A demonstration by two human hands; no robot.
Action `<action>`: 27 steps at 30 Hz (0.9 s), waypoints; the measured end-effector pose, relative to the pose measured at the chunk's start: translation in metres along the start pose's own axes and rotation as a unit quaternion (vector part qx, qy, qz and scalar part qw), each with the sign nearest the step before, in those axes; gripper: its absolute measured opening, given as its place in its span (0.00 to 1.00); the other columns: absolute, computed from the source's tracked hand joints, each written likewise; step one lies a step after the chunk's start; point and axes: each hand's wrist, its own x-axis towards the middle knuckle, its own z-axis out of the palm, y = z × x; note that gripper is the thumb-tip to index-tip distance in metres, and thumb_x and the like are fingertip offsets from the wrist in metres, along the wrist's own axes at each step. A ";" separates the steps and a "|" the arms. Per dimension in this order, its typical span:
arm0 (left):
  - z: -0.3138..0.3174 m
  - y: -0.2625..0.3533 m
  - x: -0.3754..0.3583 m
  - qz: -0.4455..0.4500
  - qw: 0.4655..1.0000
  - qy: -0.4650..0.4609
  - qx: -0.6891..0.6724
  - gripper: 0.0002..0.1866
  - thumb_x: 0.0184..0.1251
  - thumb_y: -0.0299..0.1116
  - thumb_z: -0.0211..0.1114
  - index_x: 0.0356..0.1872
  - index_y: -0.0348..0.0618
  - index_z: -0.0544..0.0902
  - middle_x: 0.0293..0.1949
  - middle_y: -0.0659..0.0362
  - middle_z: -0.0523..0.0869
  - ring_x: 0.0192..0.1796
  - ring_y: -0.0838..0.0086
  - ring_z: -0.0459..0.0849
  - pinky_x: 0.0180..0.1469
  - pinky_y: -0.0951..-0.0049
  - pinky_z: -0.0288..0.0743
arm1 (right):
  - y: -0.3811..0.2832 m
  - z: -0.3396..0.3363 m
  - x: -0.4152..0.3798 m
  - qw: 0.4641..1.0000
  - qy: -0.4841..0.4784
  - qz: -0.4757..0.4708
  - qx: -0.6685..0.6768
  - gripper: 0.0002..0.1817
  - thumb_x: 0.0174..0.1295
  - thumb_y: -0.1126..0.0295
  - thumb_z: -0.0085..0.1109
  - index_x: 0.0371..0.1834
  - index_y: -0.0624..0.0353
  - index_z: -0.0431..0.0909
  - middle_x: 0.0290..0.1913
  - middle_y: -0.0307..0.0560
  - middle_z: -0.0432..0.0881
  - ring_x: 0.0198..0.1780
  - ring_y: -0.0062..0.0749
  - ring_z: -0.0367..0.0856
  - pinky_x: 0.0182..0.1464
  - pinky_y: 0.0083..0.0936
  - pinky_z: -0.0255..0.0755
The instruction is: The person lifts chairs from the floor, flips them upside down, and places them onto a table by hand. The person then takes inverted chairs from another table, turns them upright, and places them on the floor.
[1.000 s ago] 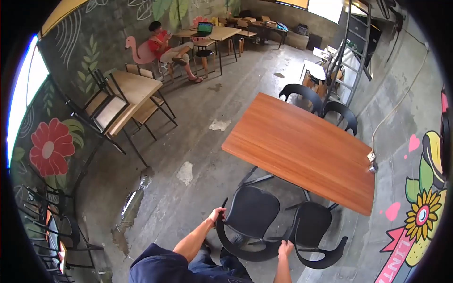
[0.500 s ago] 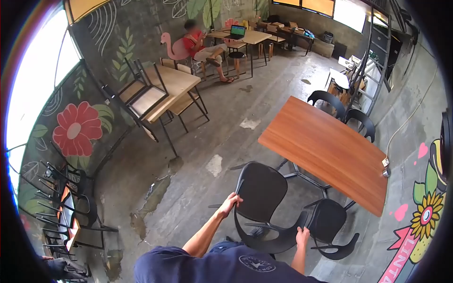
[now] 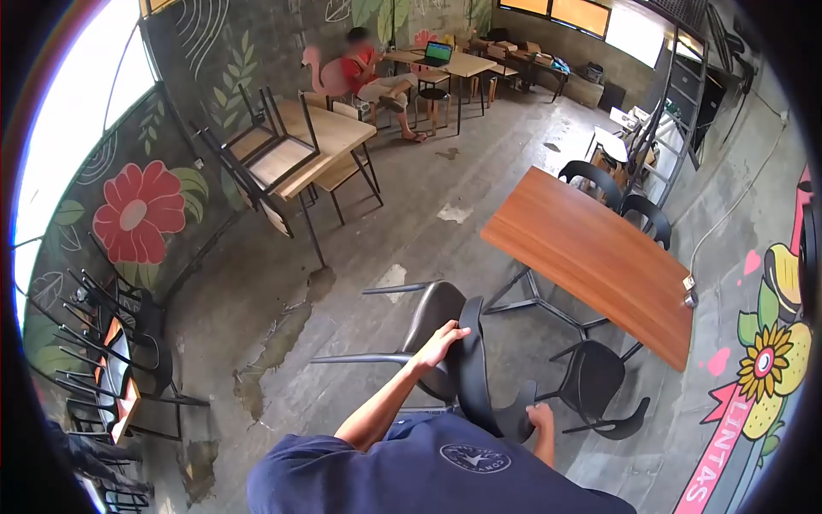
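A black chair (image 3: 473, 368) with a curved backrest is held tilted in front of my body, its seat turned toward the left and two legs pointing left. My left hand (image 3: 441, 342) is closed around the upper end of the backrest. On the other end of the backrest, my right hand (image 3: 540, 416) is closed near its tip. Just right of my right hand stands a second black chair (image 3: 595, 377), upright near the corner of a brown wooden table (image 3: 591, 261).
Two more black chairs (image 3: 592, 178) stand behind the brown table. A light wooden table (image 3: 330, 146) at left carries an upturned chair (image 3: 282, 163). Stacked black chairs (image 3: 128, 343) line the left wall. A seated person (image 3: 364, 77) is at the back near a laptop (image 3: 437, 54).
The held chair has tipped and turned, so its seat now faces left and its legs stick out to the left. Both hands have kept their grip on the backrest.
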 end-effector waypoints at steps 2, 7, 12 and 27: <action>0.003 0.006 -0.007 -0.016 1.000 -0.016 -0.022 0.23 0.63 0.53 0.56 0.34 0.40 0.73 0.27 0.65 0.66 0.32 0.81 0.64 0.34 0.78 0.58 | -0.037 -0.025 -0.005 0.994 -0.048 0.000 0.094 0.18 0.58 0.59 0.55 0.40 0.66 0.80 0.36 0.50 0.84 0.38 0.37 0.82 0.41 0.30 0.73; 0.029 -0.019 -0.022 -0.069 0.996 -0.043 -0.025 0.22 0.61 0.55 0.59 0.28 0.44 0.71 0.24 0.67 0.64 0.27 0.82 0.60 0.28 0.77 0.53 | -0.193 -0.104 -0.085 0.833 -0.255 -0.069 0.487 0.21 0.62 0.57 0.53 0.49 0.63 0.75 0.42 0.46 0.81 0.41 0.28 0.80 0.44 0.26 0.72; 0.041 -0.040 -0.030 -0.061 0.995 -0.048 -0.068 0.16 0.63 0.51 0.57 0.30 0.49 0.74 0.26 0.69 0.63 0.29 0.83 0.60 0.32 0.79 0.53 | -0.249 -0.084 -0.128 0.938 -0.087 -0.286 0.174 0.17 0.55 0.67 0.58 0.47 0.64 0.76 0.39 0.52 0.82 0.41 0.30 0.79 0.46 0.25 0.70; -0.093 -0.161 -0.068 -0.078 0.740 0.530 0.407 0.33 0.39 0.37 0.68 0.53 0.44 0.69 0.54 0.49 0.65 0.61 0.52 0.59 0.61 0.50 0.54 | -0.187 -0.048 -0.130 0.921 -0.071 -0.238 0.301 0.05 0.52 0.76 0.56 0.29 0.67 0.78 0.24 0.33 0.76 0.26 0.15 0.68 0.28 0.18 0.62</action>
